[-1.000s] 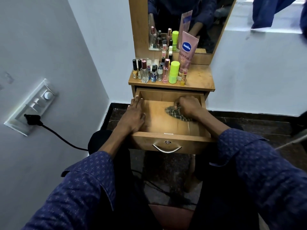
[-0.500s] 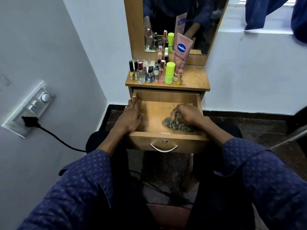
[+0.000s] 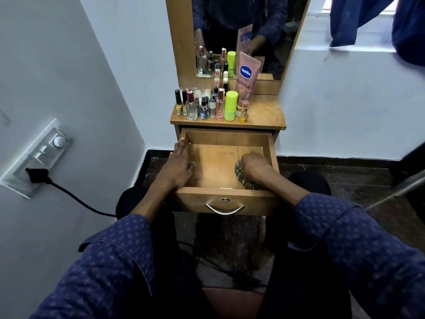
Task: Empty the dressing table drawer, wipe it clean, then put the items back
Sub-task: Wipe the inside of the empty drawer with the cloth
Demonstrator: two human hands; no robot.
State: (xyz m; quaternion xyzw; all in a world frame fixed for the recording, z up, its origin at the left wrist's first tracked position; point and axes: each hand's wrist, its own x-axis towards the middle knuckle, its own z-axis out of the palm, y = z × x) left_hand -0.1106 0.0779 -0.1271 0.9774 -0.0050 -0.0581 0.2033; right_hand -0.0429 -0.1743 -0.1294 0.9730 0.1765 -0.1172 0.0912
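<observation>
The wooden drawer (image 3: 220,157) of the dressing table is pulled out, with only my hands and a cloth inside it. My right hand (image 3: 254,166) grips a checked cloth (image 3: 243,179) against the drawer floor at the near right corner. My left hand (image 3: 180,165) lies flat, fingers straight, along the drawer's left side. Several small bottles (image 3: 200,107), a lime-green stick (image 3: 230,105) and a pink Vaseline tube (image 3: 247,79) stand on the table top (image 3: 264,113).
A mirror (image 3: 241,31) rises behind the table top. The grey wall at left carries a switch plate (image 3: 39,155) with a black plug and cable (image 3: 76,199). Blue cloth (image 3: 358,17) hangs at the window on the right. Dark floor lies below.
My right hand has dragged the cloth from the drawer's middle toward the near right corner. My left hand has stayed on the left side.
</observation>
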